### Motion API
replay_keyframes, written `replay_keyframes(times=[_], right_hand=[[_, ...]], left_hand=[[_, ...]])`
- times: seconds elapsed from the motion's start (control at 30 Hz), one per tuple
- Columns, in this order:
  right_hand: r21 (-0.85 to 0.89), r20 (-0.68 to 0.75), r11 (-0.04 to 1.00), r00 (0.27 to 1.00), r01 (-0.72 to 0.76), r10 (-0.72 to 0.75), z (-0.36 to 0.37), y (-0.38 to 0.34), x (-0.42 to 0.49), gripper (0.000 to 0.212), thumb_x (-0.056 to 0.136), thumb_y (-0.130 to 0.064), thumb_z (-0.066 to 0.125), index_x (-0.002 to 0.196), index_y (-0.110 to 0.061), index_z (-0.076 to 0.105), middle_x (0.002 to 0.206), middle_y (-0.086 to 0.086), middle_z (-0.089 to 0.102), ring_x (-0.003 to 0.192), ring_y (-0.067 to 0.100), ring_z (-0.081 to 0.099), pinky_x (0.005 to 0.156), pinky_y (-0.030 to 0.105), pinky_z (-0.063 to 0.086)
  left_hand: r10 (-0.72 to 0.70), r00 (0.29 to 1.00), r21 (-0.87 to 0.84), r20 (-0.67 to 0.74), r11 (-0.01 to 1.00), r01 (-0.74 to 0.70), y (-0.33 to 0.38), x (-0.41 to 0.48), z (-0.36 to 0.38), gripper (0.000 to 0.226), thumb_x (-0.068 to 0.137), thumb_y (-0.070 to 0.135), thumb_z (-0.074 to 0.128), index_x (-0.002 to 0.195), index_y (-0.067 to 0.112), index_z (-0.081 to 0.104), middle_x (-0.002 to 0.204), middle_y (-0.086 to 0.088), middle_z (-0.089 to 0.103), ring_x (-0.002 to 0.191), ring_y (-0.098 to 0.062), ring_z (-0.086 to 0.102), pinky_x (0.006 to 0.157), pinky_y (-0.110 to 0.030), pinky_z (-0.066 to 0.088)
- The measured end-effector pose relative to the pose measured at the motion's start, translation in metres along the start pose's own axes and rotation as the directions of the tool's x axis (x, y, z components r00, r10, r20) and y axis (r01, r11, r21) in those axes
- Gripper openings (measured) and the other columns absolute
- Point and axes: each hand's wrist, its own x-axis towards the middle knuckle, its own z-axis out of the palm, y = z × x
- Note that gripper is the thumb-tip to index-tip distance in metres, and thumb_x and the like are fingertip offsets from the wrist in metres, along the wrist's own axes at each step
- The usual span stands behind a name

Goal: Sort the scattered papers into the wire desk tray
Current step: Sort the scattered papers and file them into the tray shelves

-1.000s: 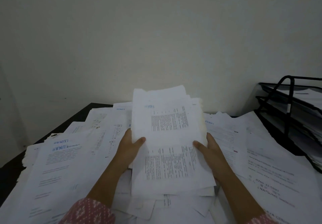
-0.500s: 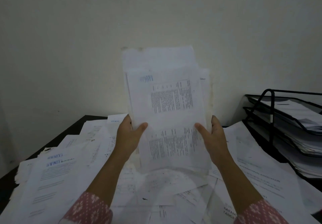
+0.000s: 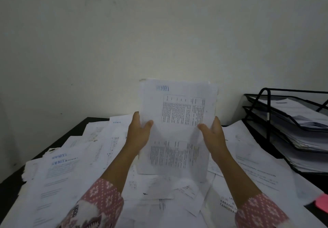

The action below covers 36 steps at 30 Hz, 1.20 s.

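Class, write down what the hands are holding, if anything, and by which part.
Both hands hold an upright stack of papers: left hand on its left edge, right hand on its right edge.

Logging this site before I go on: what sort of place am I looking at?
Probably an office or home desk against a plain wall: loose printed papers cover a dark desk, and a black stacked wire tray holding documents stands at the right.

Pink sleeves (image 3: 99,199) with a small white floral print, bare forearms and hands beyond the cuffs.
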Motion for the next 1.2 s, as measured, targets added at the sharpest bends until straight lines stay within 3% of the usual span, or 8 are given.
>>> replay_keyframes(times=[0.23, 0.37, 0.47, 0.53, 0.63, 0.8, 0.97, 1.2], right_hand=[[-0.179, 0.069, 0.981, 0.993, -0.081, 0.094, -0.005, 0.028, -0.010, 0.038, 0.092, -0.014, 0.057, 0.129, -0.012, 0.049, 0.109, -0.003, 0.054, 0.101, 0.016, 0.053, 0.081, 0.029, 0.044], [-0.206, 0.027, 0.972, 0.992, -0.112, 0.120, -0.003, 0.043, -0.011, 0.018, 0.094, -0.018, 0.054, 0.111, -0.011, 0.054, 0.101, -0.001, 0.055, 0.097, 0.017, 0.052, 0.080, 0.028, 0.041], [-0.218, -0.078, 0.965, 0.988, -0.146, 0.132, -0.003, 0.055, -0.010, 0.001, 0.094, -0.016, 0.053, 0.093, -0.016, 0.052, 0.092, -0.002, 0.054, 0.094, 0.019, 0.051, 0.080, 0.029, 0.040], [-0.213, -0.153, 0.962, 0.978, -0.171, 0.140, -0.008, 0.060, -0.008, 0.005, 0.093, -0.013, 0.051, 0.097, -0.010, 0.053, 0.095, 0.003, 0.058, 0.092, 0.022, 0.055, 0.075, 0.026, 0.043], [-0.225, -0.237, 0.954, 0.961, -0.196, 0.142, -0.022, 0.067, -0.008, 0.008, 0.091, -0.010, 0.049, 0.097, -0.005, 0.052, 0.090, 0.005, 0.056, 0.079, 0.019, 0.053, 0.059, 0.023, 0.038], [-0.229, -0.297, 0.937, 0.935, -0.265, 0.192, -0.038, 0.086, -0.010, 0.017, 0.089, -0.007, 0.047, 0.106, -0.007, 0.049, 0.091, 0.004, 0.056, 0.070, 0.012, 0.051, 0.052, 0.021, 0.036], [-0.335, -0.256, 0.910, 0.953, -0.245, 0.162, -0.047, 0.092, -0.005, 0.030, 0.090, -0.005, 0.048, 0.120, -0.002, 0.047, 0.105, 0.006, 0.055, 0.087, 0.020, 0.053, 0.054, 0.019, 0.036], [-0.372, -0.183, 0.893, 0.963, -0.254, 0.197, -0.050, 0.097, -0.005, 0.022, 0.090, -0.005, 0.048, 0.111, -0.004, 0.051, 0.101, 0.008, 0.058, 0.075, 0.013, 0.052, 0.051, 0.018, 0.035]], left_hand=[[-0.097, 0.995, -0.005, -0.034, 0.995, 0.097, -0.007, 0.014, -0.003, 0.032, 0.092, 0.023, 0.057, 0.121, 0.010, 0.051, 0.118, -0.004, 0.057, 0.110, -0.024, 0.055, 0.092, -0.037, 0.047], [-0.136, 0.991, 0.018, -0.012, 0.991, 0.136, -0.008, 0.022, 0.000, 0.026, 0.093, 0.020, 0.056, 0.116, 0.009, 0.053, 0.109, -0.006, 0.059, 0.099, -0.022, 0.057, 0.081, -0.031, 0.047], [-0.198, 0.978, 0.174, 0.069, 0.968, 0.183, -0.019, 0.020, 0.000, 0.027, 0.096, 0.024, 0.048, 0.118, 0.008, 0.052, 0.110, -0.008, 0.058, 0.097, -0.021, 0.055, 0.082, -0.031, 0.044], [-0.298, 0.949, 0.444, 0.103, 0.868, 0.225, -0.033, 0.016, -0.001, 0.033, 0.099, 0.025, 0.037, 0.123, 0.005, 0.049, 0.123, -0.013, 0.053, 0.111, -0.027, 0.051, 0.094, -0.035, 0.041], [-0.371, 0.928, 0.824, 0.031, 0.534, 0.186, -0.058, 0.006, -0.006, 0.043, 0.099, 0.036, 0.034, 0.130, 0.008, 0.041, 0.134, -0.015, 0.041, 0.125, -0.031, 0.038, 0.103, -0.040, 0.034], [-0.272, 0.962, 0.912, -0.035, 0.386, 0.143, -0.085, -0.010, 0.000, 0.074, 0.079, 0.065, 0.054, 0.129, 0.014, 0.034, 0.130, -0.010, 0.040, 0.123, -0.027, 0.037, 0.099, -0.038, 0.034], [-0.308, 0.950, 0.857, -0.057, 0.473, 0.205, -0.086, -0.002, 0.008, 0.086, 0.070, 0.057, 0.071, 0.129, 0.010, 0.030, 0.125, -0.013, 0.044, 0.117, -0.027, 0.044, 0.091, -0.035, 0.042], [-0.316, 0.948, 0.664, -0.020, 0.705, 0.249, -0.083, 0.008, 0.011, 0.082, 0.077, 0.016, 0.076, 0.137, 0.000, 0.023, 0.127, -0.018, 0.051, 0.115, -0.030, 0.053, 0.088, -0.032, 0.045]])
